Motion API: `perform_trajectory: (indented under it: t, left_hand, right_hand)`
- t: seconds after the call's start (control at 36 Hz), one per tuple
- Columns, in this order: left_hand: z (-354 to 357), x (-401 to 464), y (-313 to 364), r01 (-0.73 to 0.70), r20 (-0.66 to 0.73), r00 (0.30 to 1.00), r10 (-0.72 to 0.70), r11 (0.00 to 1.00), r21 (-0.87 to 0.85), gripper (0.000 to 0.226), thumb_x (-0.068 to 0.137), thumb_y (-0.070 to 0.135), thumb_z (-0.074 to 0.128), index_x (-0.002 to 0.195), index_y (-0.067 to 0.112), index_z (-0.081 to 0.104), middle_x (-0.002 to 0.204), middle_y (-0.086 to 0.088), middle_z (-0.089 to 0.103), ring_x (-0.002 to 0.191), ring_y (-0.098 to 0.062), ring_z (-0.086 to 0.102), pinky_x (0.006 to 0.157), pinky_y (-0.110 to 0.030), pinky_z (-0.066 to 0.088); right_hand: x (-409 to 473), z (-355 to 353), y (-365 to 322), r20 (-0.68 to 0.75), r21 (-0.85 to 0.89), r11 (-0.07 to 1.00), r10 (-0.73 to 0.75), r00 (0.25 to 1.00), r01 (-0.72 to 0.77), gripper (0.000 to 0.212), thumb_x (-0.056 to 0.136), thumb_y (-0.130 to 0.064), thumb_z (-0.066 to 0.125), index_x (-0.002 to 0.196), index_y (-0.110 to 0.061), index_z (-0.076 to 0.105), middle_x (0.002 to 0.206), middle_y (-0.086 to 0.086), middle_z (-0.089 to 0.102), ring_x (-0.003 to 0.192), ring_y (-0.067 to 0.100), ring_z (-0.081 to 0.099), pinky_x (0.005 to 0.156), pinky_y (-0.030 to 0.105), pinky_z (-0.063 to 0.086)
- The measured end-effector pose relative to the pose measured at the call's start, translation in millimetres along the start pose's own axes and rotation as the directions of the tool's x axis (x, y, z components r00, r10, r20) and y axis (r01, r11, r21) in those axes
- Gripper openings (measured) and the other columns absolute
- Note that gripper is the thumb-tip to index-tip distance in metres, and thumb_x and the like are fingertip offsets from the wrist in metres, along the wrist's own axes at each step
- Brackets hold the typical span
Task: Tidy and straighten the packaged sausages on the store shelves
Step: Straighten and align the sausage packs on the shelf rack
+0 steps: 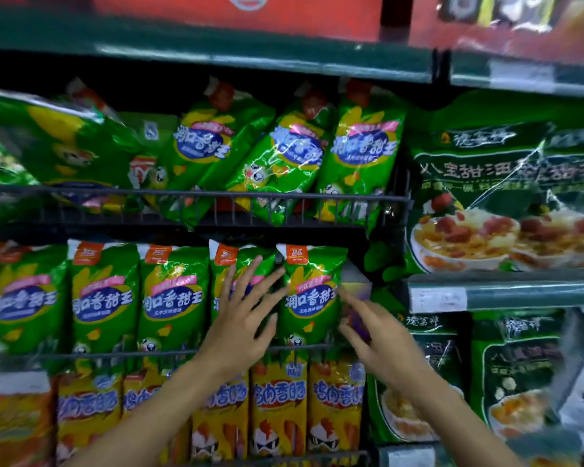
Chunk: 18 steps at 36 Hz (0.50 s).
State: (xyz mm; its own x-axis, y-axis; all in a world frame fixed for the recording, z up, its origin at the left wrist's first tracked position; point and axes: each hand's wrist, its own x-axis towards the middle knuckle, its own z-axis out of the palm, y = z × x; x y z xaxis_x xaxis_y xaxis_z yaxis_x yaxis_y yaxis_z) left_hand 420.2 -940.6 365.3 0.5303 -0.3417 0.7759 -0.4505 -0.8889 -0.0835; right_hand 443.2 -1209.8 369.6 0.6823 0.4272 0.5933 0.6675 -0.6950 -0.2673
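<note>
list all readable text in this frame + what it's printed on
"润口香甜王": green sausage packs, middle row and top row.
"鸡肉香肠": yellow sausage packs, bottom row.
"八宝甜": large dark green bags at right; the remaining characters are blurred.
Orange corner logo on the middle-row packs: too small to read.
Shelf price tags: blurred, unreadable.
Small print under the pack titles: unreadable.

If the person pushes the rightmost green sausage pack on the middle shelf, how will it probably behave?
The rightmost green pack looks glossy and crinkled, so fingers may slide on it. It is a soft bag, so it will probably bend rather than move stiffly. It stands upright behind the wire rail, so a push may tilt it, as the packs above already lean.
</note>
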Motion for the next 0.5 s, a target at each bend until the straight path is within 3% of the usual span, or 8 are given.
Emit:
perform_trajectory:
  t: [0.08, 0.14, 0.22, 0.33, 0.5]
  left_hand:
    - [-17, 6, 4, -0.083, -0.050, 0.995, 0.084, 0.996, 0.032, 0.038, 0.100, 0.025, 0.052, 0.137, 0.020, 0.062, 0.154, 0.002, 0.044, 0.152, -0.024, 0.026, 0.124, -0.058, 0.014]
    - [-32, 13, 10, -0.138, -0.094, 0.985, 0.144, 0.988, 0.069, 0.036, 0.100, 0.022, 0.053, 0.134, 0.018, 0.064, 0.149, -0.001, 0.049, 0.148, -0.024, 0.033, 0.123, -0.056, 0.021]
    - [-57, 27, 22, -0.190, -0.149, 0.969, 0.198, 0.980, 0.066, 0.037, 0.100, 0.018, 0.054, 0.136, 0.015, 0.062, 0.147, -0.003, 0.050, 0.145, -0.025, 0.037, 0.118, -0.047, 0.034]
    - [-88, 53, 34, -0.242, -0.183, 0.949, 0.255, 0.966, 0.090, 0.039, 0.098, 0.013, 0.057, 0.137, 0.010, 0.060, 0.145, -0.005, 0.052, 0.139, -0.024, 0.045, 0.113, -0.042, 0.041]
    - [-113, 100, 37, -0.230, -0.153, 0.953, 0.262, 0.953, 0.195, 0.044, 0.101, 0.019, 0.053, 0.143, 0.011, 0.053, 0.147, -0.002, 0.049, 0.140, -0.020, 0.043, 0.117, -0.039, 0.037]
  right_hand:
    - [-2, -26, -6, -0.038, 0.002, 0.998, -0.068, 0.997, 0.068, 0.053, 0.098, -0.038, 0.061, 0.145, -0.047, 0.038, 0.126, -0.018, 0.058, 0.119, 0.005, 0.055, 0.094, 0.023, 0.048]
    - [-1, -47, -12, -0.031, 0.063, 0.987, -0.148, 0.988, 0.150, 0.052, 0.098, -0.038, 0.061, 0.141, -0.053, 0.036, 0.127, -0.030, 0.054, 0.114, -0.006, 0.055, 0.094, 0.016, 0.047]
    - [6, -77, -23, -0.062, 0.088, 0.967, -0.233, 0.971, 0.238, 0.057, 0.098, -0.039, 0.059, 0.149, -0.048, 0.035, 0.123, -0.040, 0.049, 0.111, -0.012, 0.053, 0.092, 0.009, 0.043]
    - [24, -112, -34, -0.260, 0.208, 0.934, -0.234, 0.937, 0.291, 0.053, 0.096, -0.031, 0.062, 0.146, -0.035, 0.047, 0.128, -0.027, 0.059, 0.123, -0.004, 0.055, 0.101, 0.013, 0.041]
    - [64, -144, -26, -0.487, 0.305, 0.919, -0.075, 0.870, 0.250, 0.051, 0.092, -0.022, 0.070, 0.141, -0.024, 0.053, 0.123, -0.015, 0.064, 0.115, 0.001, 0.060, 0.099, 0.020, 0.048]
